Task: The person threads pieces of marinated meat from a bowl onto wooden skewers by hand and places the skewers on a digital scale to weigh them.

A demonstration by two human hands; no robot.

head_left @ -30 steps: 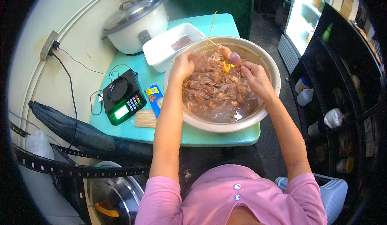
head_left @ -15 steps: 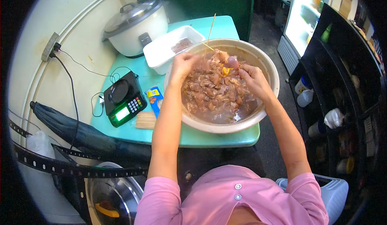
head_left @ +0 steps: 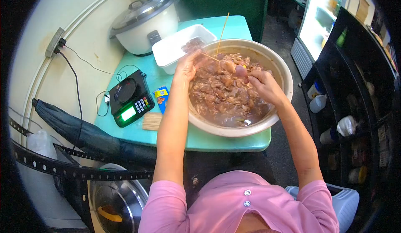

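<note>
While pinching a skewer [head_left: 211, 57] by its meat [head_left: 228, 66] in the right hand [head_left: 262, 84], has the left hand [head_left: 188, 67] apart at the bare end, too blurred to tell the grip. Holds it over the basin [head_left: 288, 80], probably to catch drips. Leftward on the surface [head_left: 232, 144]: tray [head_left: 168, 52], scale [head_left: 133, 100], spare sticks [head_left: 152, 121], likely for easy reach.

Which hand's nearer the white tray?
Left. The left hand is beside the tray's near right corner; the right hand is farther off, over the basin's right side.
</note>
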